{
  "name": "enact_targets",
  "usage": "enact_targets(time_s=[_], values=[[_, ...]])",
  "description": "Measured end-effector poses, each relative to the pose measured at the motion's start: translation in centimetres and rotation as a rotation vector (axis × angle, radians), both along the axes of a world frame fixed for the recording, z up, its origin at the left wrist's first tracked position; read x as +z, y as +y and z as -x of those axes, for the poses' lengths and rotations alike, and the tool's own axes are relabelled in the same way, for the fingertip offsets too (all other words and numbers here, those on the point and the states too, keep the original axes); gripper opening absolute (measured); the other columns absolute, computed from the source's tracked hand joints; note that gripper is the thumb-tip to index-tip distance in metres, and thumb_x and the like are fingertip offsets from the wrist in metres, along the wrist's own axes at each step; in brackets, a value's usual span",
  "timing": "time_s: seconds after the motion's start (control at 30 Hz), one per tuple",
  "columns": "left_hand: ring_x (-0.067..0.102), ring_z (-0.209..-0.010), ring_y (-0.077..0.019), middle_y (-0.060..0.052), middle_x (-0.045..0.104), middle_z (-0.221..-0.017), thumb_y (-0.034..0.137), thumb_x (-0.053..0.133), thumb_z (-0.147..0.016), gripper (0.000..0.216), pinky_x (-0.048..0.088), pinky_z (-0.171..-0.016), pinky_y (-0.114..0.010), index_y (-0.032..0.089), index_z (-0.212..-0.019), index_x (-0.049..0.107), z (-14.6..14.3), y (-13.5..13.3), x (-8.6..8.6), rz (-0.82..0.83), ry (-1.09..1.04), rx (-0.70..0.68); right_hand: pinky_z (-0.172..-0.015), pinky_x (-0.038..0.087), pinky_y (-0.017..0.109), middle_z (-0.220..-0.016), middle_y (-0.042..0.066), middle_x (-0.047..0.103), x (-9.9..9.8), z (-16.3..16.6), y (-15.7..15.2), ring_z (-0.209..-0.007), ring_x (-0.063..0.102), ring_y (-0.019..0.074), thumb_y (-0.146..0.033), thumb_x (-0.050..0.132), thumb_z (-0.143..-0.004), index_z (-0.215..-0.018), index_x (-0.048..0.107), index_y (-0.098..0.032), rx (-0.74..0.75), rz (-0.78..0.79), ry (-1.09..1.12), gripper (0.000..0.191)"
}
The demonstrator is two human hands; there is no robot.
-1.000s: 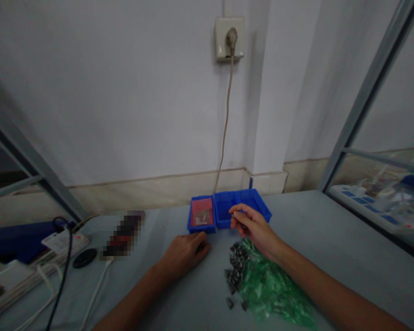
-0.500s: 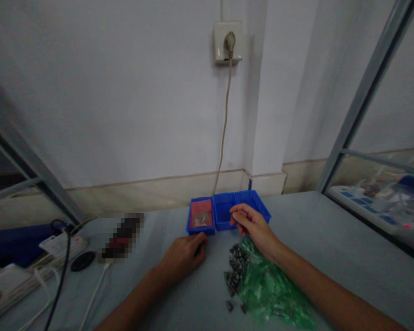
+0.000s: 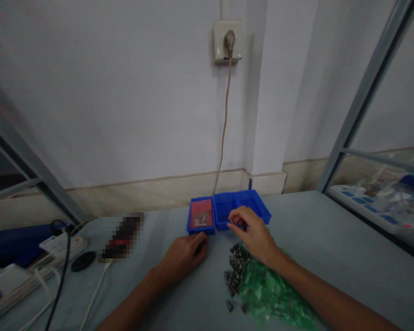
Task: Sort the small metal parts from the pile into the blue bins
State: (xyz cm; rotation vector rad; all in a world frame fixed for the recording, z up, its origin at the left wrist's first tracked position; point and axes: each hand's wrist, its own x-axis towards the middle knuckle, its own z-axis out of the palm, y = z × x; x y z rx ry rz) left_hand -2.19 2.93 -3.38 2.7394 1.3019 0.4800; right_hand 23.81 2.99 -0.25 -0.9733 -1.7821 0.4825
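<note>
My left hand [image 3: 184, 256] rests on the grey table [image 3: 331, 239], fingers curled, just in front of the left blue bin [image 3: 200, 216], which holds a red bag with small parts. My right hand [image 3: 253, 234] hovers at the front edge of the middle blue bin [image 3: 224, 208], fingers pinched together on something too small to make out. A third blue bin [image 3: 253, 202] stands to the right. Below my right hand lie a pile of small dark metal parts [image 3: 235, 271] and a heap of green plastic pieces [image 3: 272, 294].
A cord [image 3: 224, 124] runs from a wall socket [image 3: 227, 40] down behind the bins. At left lie a power strip with cables [image 3: 60, 243], a black disc [image 3: 83, 260] and a blurred dark object [image 3: 122, 236]. A metal-framed glass partition [image 3: 362, 101] stands at right.
My right hand has dropped slightly toward me, from over the middle bin to its front edge, with fingers now pinched. The left hand has stayed put.
</note>
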Motion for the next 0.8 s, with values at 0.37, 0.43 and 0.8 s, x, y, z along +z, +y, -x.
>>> enact_targets(time_s=[0.37,0.43,0.8], values=[[0.068,-0.078,-0.0167,-0.003,0.073,-0.1,0.026,0.049,-0.099,0.014,0.048,-0.071,-0.026,0.024,-0.108,0.059,-0.41,-0.11,0.78,0.018,0.006,-0.007,-0.056,0.037,0.026,-0.091,0.005,0.072,-0.25,-0.24,0.8,-0.065,0.053,0.0143,-0.043,0.072,-0.088,-0.109,0.073,-0.023,0.338,0.538,0.473,0.029],[0.068,-0.08,-0.0172,-0.003,0.073,-0.101,0.027,0.048,-0.1,0.014,0.048,-0.072,-0.026,0.024,-0.108,0.06,-0.43,-0.11,0.8,0.016,0.001,-0.007,-0.054,0.035,0.025,-0.093,0.006,0.072,-0.17,-0.19,0.7,-0.063,0.051,0.0129,-0.044,0.071,-0.089,-0.11,0.075,-0.022,0.388,0.616,0.537,0.03],[0.067,-0.081,-0.0167,-0.002,0.072,-0.102,0.029,0.049,-0.102,0.014,0.048,-0.071,-0.025,0.024,-0.107,0.061,-0.29,-0.11,0.52,0.014,0.017,-0.013,-0.054,0.035,0.026,-0.092,0.007,0.067,-0.25,-0.29,0.69,-0.063,0.048,0.0123,-0.045,0.072,-0.087,-0.113,0.076,-0.021,0.432,0.744,0.669,0.035]])
